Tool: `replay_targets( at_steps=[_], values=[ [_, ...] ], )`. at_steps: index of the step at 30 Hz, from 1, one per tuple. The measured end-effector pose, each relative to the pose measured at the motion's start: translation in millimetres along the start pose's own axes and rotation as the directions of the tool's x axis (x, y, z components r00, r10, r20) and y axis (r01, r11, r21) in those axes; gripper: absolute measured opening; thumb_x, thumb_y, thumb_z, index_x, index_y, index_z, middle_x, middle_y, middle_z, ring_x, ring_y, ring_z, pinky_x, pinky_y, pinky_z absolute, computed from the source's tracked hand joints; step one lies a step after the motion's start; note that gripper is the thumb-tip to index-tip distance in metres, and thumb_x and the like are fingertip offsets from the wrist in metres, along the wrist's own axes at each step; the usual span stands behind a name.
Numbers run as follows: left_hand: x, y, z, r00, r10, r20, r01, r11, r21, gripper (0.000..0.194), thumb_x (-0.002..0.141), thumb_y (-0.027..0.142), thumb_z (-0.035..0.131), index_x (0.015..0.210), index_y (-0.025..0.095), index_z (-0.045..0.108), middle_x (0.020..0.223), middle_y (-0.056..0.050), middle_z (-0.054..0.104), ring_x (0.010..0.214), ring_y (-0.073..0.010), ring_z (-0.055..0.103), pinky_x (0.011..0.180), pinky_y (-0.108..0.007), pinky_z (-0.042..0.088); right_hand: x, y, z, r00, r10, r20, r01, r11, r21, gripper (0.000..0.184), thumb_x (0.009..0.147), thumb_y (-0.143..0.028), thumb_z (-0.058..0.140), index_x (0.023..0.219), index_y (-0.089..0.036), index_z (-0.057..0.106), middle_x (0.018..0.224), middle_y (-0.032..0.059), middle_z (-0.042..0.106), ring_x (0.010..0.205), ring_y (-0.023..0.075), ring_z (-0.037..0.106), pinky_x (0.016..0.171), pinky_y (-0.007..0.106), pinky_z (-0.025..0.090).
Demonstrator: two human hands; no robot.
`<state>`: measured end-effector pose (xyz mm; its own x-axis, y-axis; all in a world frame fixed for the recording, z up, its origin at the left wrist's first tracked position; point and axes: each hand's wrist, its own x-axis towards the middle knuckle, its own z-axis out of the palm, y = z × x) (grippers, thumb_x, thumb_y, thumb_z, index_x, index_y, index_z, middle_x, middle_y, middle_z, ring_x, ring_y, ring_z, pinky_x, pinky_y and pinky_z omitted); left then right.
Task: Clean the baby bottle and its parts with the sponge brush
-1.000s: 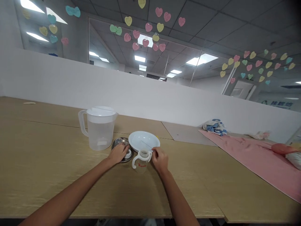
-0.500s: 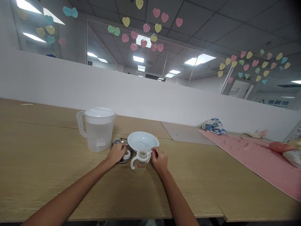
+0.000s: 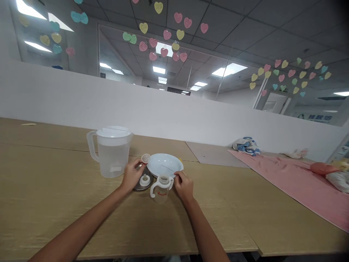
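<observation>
My left hand (image 3: 132, 175) is closed on a clear round cap (image 3: 145, 158), raised beside the left rim of the white bowl (image 3: 155, 157). Below that hand, a bottle nipple in a white collar (image 3: 145, 180) rests on a round metal tray (image 3: 140, 188). My right hand (image 3: 184, 185) pinches one end of a thin stick (image 3: 167, 167) that reaches over the bowl; its exact kind is too fine to make out. Between my hands stands an open baby bottle (image 3: 161, 193) with white side handles and red lettering.
A lidded translucent pitcher (image 3: 113, 156) stands at the left. On the right lie a pink cloth (image 3: 280, 178), a crumpled blue and white cloth (image 3: 247, 146) and a reddish bundle (image 3: 323, 168). A white wall (image 3: 163, 112) bounds the table's back.
My left hand has lifted the clear cap up from the metal tray toward the bowl's left rim. My right hand keeps its pinch on the stick, nearly still. The view has shifted slightly.
</observation>
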<state>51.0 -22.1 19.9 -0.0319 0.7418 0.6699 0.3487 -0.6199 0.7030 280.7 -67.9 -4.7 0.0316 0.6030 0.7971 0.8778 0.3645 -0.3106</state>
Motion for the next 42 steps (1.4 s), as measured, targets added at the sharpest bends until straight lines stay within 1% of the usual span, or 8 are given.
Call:
replay_targets(
  at_steps=[3, 6, 14, 19, 26, 33, 38, 42],
  values=[
    [1, -1, 6.6, 0.990, -0.088, 0.114, 0.114, 0.963, -0.243, 0.028, 0.075, 0.043, 0.056, 0.085, 0.017, 0.060, 0.095, -0.008, 0.069, 0.090, -0.0203, 0.063, 0.082, -0.034, 0.049, 0, 1, 1, 1.000, -0.003, 0.001, 0.003, 1.000, -0.001, 0.027, 0.078, -0.015, 0.037, 0.078, -0.018, 0.064, 0.073, 0.0031, 0.063, 0.063, 0.0119, 0.056, 0.060, 0.020, 0.039],
    [-2, 0, 12.7, 0.966, -0.127, 0.226, 0.197, 0.927, -0.319, 0.033, 0.072, 0.048, 0.058, 0.081, 0.015, 0.058, 0.096, -0.010, 0.069, 0.091, -0.0219, 0.064, 0.081, -0.035, 0.050, 0, 1, 1, 1.000, 0.013, 0.015, -0.013, 1.000, -0.015, 0.027, 0.079, -0.016, 0.037, 0.078, -0.018, 0.064, 0.073, 0.0034, 0.063, 0.063, 0.0123, 0.056, 0.060, 0.020, 0.038],
    [-13, -1, 24.2, 0.968, -0.047, 0.247, 0.096, 0.978, -0.187, 0.023, 0.076, 0.040, 0.056, 0.078, 0.017, 0.054, 0.087, -0.006, 0.069, 0.086, -0.0197, 0.065, 0.078, -0.031, 0.049, 6, -13, -2, 0.994, 0.096, 0.046, -0.095, 0.995, -0.018, 0.027, 0.077, -0.017, 0.039, 0.080, -0.018, 0.066, 0.077, 0.0027, 0.064, 0.064, 0.0121, 0.054, 0.062, 0.020, 0.038],
    [-10, 4, 24.4, 0.961, 0.005, 0.275, 0.023, 0.995, -0.098, 0.024, 0.079, 0.034, 0.051, 0.098, 0.020, 0.055, 0.092, -0.005, 0.069, 0.087, -0.0193, 0.063, 0.078, -0.031, 0.047, 28, -17, -5, 0.963, 0.222, 0.153, -0.229, 0.973, 0.026, 0.026, 0.075, -0.018, 0.043, 0.079, -0.022, 0.069, 0.081, 0.0001, 0.065, 0.065, 0.0117, 0.054, 0.063, 0.021, 0.039],
    [-2, 17, 39.4, 0.973, 0.002, 0.232, -0.024, 0.995, 0.092, 0.030, 0.085, 0.038, 0.040, 0.082, 0.017, 0.062, 0.076, -0.003, 0.068, 0.069, -0.0162, 0.060, 0.063, -0.024, 0.041, 95, -19, 18, 0.929, 0.107, 0.355, -0.182, 0.966, 0.184, 0.024, 0.079, -0.024, 0.048, 0.084, -0.018, 0.071, 0.083, 0.0035, 0.070, 0.068, 0.0133, 0.056, 0.067, 0.022, 0.040],
    [-2, 15, 60.3, 0.981, -0.027, 0.194, -0.020, 0.971, 0.238, 0.034, 0.089, 0.036, 0.034, 0.084, 0.018, 0.062, 0.081, -0.005, 0.067, 0.074, -0.0174, 0.059, 0.067, -0.026, 0.041, 133, -22, 38, 0.860, 0.054, 0.508, -0.016, 0.997, -0.080, 0.034, 0.091, -0.027, 0.036, 0.079, -0.016, 0.065, 0.081, 0.0060, 0.069, 0.072, 0.0132, 0.059, 0.061, 0.021, 0.034],
    [-6, 6, 64.3, 0.982, 0.002, 0.189, -0.055, 0.960, 0.274, 0.035, 0.089, 0.038, 0.035, 0.080, 0.018, 0.064, 0.078, -0.005, 0.067, 0.077, -0.0190, 0.059, 0.075, -0.030, 0.044, 149, -22, 27, 0.926, 0.058, 0.373, -0.031, 0.996, -0.078, 0.031, 0.093, -0.026, 0.031, 0.086, -0.016, 0.059, 0.082, 0.0074, 0.066, 0.072, 0.0141, 0.058, 0.063, 0.022, 0.034],
    [-10, -4, 68.5, 0.974, 0.045, 0.222, -0.098, 0.967, 0.237, 0.034, 0.089, 0.036, 0.037, 0.076, 0.019, 0.063, 0.073, -0.002, 0.067, 0.072, -0.0163, 0.059, 0.091, -0.036, 0.042, 157, -35, -4, 0.988, 0.007, 0.155, -0.042, 0.973, 0.226, 0.035, 0.094, -0.036, 0.029, 0.074, -0.018, 0.053, 0.059, -0.0008, 0.056, 0.054, 0.0107, 0.050, 0.056, 0.020, 0.033]
  ],
)
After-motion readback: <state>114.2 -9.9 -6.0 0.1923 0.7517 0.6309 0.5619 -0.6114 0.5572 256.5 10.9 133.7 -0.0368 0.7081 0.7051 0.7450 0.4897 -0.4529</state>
